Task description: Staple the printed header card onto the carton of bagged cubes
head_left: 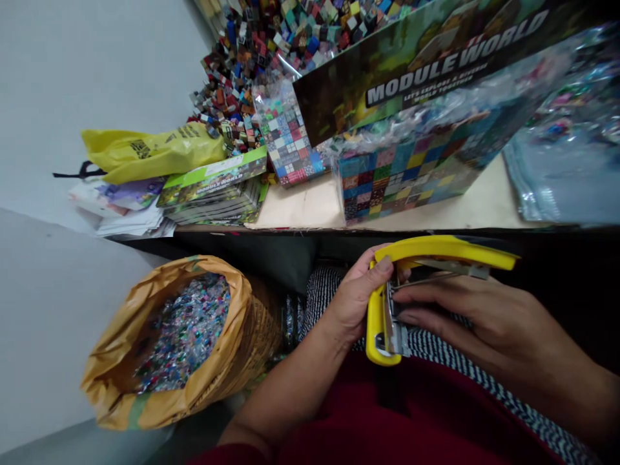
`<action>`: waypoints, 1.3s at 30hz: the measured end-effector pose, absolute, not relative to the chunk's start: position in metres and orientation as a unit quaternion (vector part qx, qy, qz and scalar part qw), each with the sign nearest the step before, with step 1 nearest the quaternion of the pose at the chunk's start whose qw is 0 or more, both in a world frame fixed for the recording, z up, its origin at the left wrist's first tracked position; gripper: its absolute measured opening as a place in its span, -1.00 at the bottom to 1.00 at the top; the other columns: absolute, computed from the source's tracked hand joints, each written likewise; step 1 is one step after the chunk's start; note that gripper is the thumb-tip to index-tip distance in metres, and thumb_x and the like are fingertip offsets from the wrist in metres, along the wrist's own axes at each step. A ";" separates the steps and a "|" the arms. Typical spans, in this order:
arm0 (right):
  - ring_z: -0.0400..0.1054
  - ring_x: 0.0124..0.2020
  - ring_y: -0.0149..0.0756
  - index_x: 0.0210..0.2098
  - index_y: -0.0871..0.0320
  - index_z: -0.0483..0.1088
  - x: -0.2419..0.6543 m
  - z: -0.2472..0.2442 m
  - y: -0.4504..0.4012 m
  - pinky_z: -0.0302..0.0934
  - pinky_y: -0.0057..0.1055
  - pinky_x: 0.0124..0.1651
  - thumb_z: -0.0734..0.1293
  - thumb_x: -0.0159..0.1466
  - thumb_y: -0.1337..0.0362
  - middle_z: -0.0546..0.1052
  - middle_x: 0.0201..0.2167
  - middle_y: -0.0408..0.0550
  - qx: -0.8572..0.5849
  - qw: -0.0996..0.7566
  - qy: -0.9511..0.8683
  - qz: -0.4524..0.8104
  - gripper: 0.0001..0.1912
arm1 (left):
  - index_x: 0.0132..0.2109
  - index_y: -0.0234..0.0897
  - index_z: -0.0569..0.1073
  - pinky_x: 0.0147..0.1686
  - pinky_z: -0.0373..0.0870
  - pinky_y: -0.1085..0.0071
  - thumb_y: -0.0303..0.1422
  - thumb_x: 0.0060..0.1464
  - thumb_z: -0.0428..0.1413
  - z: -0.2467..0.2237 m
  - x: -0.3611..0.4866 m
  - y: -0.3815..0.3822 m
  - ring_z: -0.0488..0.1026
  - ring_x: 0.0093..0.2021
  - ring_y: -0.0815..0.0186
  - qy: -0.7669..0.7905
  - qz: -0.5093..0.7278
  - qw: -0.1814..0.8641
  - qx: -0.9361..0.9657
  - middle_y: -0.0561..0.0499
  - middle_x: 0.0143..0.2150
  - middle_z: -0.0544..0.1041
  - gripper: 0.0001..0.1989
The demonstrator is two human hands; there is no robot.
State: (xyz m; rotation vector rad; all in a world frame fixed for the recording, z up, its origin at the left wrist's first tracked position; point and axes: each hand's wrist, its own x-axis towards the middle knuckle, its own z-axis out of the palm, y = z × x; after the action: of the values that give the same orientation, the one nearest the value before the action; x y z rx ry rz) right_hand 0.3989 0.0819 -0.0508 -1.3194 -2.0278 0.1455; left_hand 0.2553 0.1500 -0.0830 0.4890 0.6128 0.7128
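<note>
A yellow stapler (443,248) is swung wide open over my lap, its upper arm pointing right and its lower arm hanging down. My left hand (356,294) grips it at the hinge end, with the thumb over the joint. The fingertips of my right hand (479,316) come in from the right and press together at the metal channel (394,329) between the two arms. Whatever small piece they pinch is hidden by the fingers and the metal.
On the table edge (300,219) stand clear bags of patterned cubes (387,184) with a "Module World" header card (436,71). Left are stacked cards (213,190) and a yellow bag (155,152). Loose cubes (290,32) pile behind. An orange-brown sack (242,323) stands below.
</note>
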 end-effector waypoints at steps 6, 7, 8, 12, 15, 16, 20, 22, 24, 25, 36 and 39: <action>0.52 -0.26 -0.08 -0.20 0.12 0.47 0.395 -0.048 0.083 0.15 -0.15 -0.27 0.23 0.36 0.35 0.64 -0.24 0.02 -0.505 0.332 -0.796 -0.025 -0.83 | -0.04 -0.28 0.42 -0.22 0.37 0.40 -0.19 -0.16 0.38 -0.085 0.257 0.149 0.51 -0.24 0.26 0.315 0.334 0.858 0.230 -0.01 -0.29 0.52 -0.46; 0.52 -0.29 -0.10 -0.23 0.12 0.47 0.394 -0.048 0.083 0.13 -0.15 -0.28 0.21 0.38 0.36 0.64 -0.27 0.00 -0.505 0.327 -0.798 -0.031 -0.81 | -0.04 -0.28 0.42 -0.22 0.36 0.40 -0.20 -0.16 0.38 -0.086 0.257 0.149 0.51 -0.24 0.26 0.318 0.335 0.857 0.228 -0.01 -0.29 0.52 -0.46; 0.52 -0.32 -0.12 -0.25 0.11 0.47 0.393 -0.047 0.083 0.12 -0.15 -0.29 0.19 0.39 0.36 0.64 -0.29 -0.02 -0.507 0.321 -0.799 -0.037 -0.78 | -0.04 -0.28 0.42 -0.22 0.36 0.40 -0.20 -0.16 0.38 -0.087 0.257 0.149 0.51 -0.24 0.26 0.320 0.336 0.856 0.226 -0.01 -0.29 0.51 -0.46; 0.48 -0.41 -0.17 -0.20 0.13 0.48 0.390 -0.046 0.080 0.10 -0.15 -0.29 0.24 0.37 0.35 0.62 -0.36 -0.03 -0.528 0.313 -0.788 -0.042 -0.84 | -0.05 -0.28 0.42 -0.20 0.38 0.38 -0.21 -0.14 0.37 -0.088 0.257 0.148 0.51 -0.21 0.25 0.322 0.339 0.856 0.220 -0.01 -0.26 0.52 -0.49; 0.46 -0.43 -0.21 -0.17 0.14 0.46 0.389 -0.049 0.078 0.09 -0.18 -0.31 0.31 0.32 0.36 0.61 -0.38 -0.07 -0.529 0.323 -0.784 -0.032 -0.89 | -0.05 -0.28 0.42 -0.22 0.39 0.41 -0.21 -0.12 0.36 -0.087 0.256 0.149 0.51 -0.23 0.27 0.319 0.344 0.856 0.218 0.00 -0.27 0.53 -0.50; 0.46 -0.43 -0.21 -0.17 0.14 0.46 0.389 -0.050 0.078 0.09 -0.18 -0.31 0.32 0.32 0.36 0.61 -0.38 -0.08 -0.527 0.331 -0.782 -0.026 -0.89 | -0.06 -0.29 0.42 -0.24 0.39 0.43 -0.22 -0.12 0.36 -0.087 0.255 0.149 0.51 -0.25 0.29 0.316 0.346 0.857 0.216 0.00 -0.27 0.53 -0.51; 0.46 -0.44 -0.23 -0.13 0.09 0.48 0.393 -0.052 0.077 0.13 -0.21 -0.34 0.27 0.35 0.34 0.60 -0.39 -0.11 -0.523 0.356 -0.773 0.035 -0.83 | -0.07 -0.30 0.44 -0.29 0.37 0.51 -0.26 -0.08 0.35 -0.087 0.254 0.148 0.49 -0.30 0.39 0.314 0.356 0.857 0.201 0.02 -0.26 0.53 -0.56; 0.48 -0.42 -0.24 -0.12 0.06 0.49 0.395 -0.049 0.077 0.19 -0.23 -0.35 0.25 0.37 0.30 0.61 -0.38 -0.12 -0.518 0.362 -0.771 0.079 -0.82 | -0.07 -0.30 0.44 -0.31 0.37 0.51 -0.25 -0.09 0.35 -0.087 0.254 0.148 0.49 -0.29 0.38 0.318 0.354 0.856 0.200 0.02 -0.25 0.53 -0.55; 0.52 -0.35 -0.23 -0.15 0.05 0.50 0.397 -0.045 0.077 0.27 -0.26 -0.33 0.25 0.37 0.24 0.63 -0.33 -0.12 -0.519 0.366 -0.762 0.124 -0.82 | -0.05 -0.29 0.43 -0.27 0.39 0.44 -0.22 -0.11 0.37 -0.087 0.254 0.147 0.51 -0.24 0.31 0.315 0.347 0.859 0.209 -0.01 -0.24 0.53 -0.51; 0.53 -0.31 -0.23 -0.18 0.04 0.50 0.397 -0.044 0.078 0.30 -0.27 -0.31 0.25 0.37 0.22 0.63 -0.31 -0.12 -0.523 0.368 -0.755 0.144 -0.82 | -0.04 -0.28 0.42 -0.23 0.41 0.40 -0.20 -0.13 0.37 -0.087 0.254 0.147 0.52 -0.21 0.26 0.311 0.344 0.860 0.215 -0.02 -0.24 0.53 -0.48; 0.44 -0.35 -0.35 -0.07 0.04 0.42 0.401 -0.043 0.071 0.24 -0.34 -0.33 0.25 0.36 0.32 0.57 -0.31 -0.15 -0.477 0.326 -0.801 0.158 -0.82 | -0.05 -0.27 0.40 -0.40 0.33 0.51 -0.21 -0.12 0.38 -0.088 0.251 0.148 0.43 -0.39 0.43 0.303 0.349 0.864 0.201 0.01 -0.25 0.49 -0.49; 0.34 -0.45 -0.35 -0.01 0.03 0.41 0.400 -0.043 0.067 0.10 -0.28 -0.35 0.26 0.34 0.35 0.54 -0.37 -0.15 -0.454 0.311 -0.829 0.096 -0.76 | -0.06 -0.29 0.40 -0.44 0.31 0.54 -0.21 -0.13 0.39 -0.088 0.251 0.149 0.40 -0.41 0.46 0.289 0.356 0.866 0.200 0.02 -0.26 0.48 -0.48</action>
State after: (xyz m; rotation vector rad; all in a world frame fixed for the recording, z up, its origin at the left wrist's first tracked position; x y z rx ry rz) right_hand 0.4001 0.0670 -0.0433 -1.1995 -2.1900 0.2523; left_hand 0.2506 0.1490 -0.0883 0.4193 0.6059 0.7466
